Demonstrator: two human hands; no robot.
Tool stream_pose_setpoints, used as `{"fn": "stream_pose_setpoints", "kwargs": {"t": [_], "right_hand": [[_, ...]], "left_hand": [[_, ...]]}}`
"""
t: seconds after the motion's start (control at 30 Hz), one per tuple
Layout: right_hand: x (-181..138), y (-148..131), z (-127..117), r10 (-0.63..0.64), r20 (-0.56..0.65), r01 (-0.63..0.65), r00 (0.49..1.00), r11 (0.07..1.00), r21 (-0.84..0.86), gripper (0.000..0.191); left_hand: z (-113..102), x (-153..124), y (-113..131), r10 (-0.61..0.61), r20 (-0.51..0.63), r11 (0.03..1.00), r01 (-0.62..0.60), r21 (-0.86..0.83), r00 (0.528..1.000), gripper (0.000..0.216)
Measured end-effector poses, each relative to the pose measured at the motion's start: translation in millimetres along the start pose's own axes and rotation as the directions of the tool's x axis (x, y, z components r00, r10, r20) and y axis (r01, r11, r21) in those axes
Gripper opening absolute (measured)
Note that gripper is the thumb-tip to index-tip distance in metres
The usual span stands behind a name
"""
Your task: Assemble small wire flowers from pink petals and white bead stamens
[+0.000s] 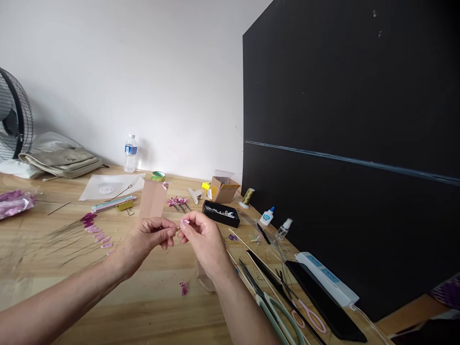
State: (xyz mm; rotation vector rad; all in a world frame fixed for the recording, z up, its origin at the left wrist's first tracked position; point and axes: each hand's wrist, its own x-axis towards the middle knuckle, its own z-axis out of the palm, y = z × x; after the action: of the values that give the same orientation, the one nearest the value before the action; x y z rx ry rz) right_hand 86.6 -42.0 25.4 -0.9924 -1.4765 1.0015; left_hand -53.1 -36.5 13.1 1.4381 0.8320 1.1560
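Note:
My left hand and my right hand meet fingertip to fingertip above the wooden table. A small pale pink petal shows at the fingertips of my right hand, which is closed on it. The thumb and fingers of my left hand are pinched together right beside it; what they hold is too small to make out. Wired pink petals lie fanned out to the left, with darker magenta petals at their top. Beyond my hands are pink flower sprigs and a flat wooden block.
Green-handled scissors, pink-handled scissors, a power strip and a black tray crowd the right side. Farther back are a black box, glue bottle, thread spool and water bottle. A black panel stands along the right.

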Motion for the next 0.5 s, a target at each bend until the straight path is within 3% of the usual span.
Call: {"fn": "stream_pose_setpoints", "kwargs": {"t": [0.23,0.5], "right_hand": [[7.4,8.0,1.0,-0.035,0.026,0.035,0.999,0.999,-0.002,0.006],[14.3,14.6,5.5,-0.012,0.046,0.008,0.999,0.996,0.093,0.004]], "left_hand": [[-1.6,1.6,0.7,-0.058,0.006,0.997,0.058,-0.06,0.998,0.014],[-4.5,4.1,3.8,-0.024,-0.03,0.998,0.026,0.056,0.999,0.019]]}}
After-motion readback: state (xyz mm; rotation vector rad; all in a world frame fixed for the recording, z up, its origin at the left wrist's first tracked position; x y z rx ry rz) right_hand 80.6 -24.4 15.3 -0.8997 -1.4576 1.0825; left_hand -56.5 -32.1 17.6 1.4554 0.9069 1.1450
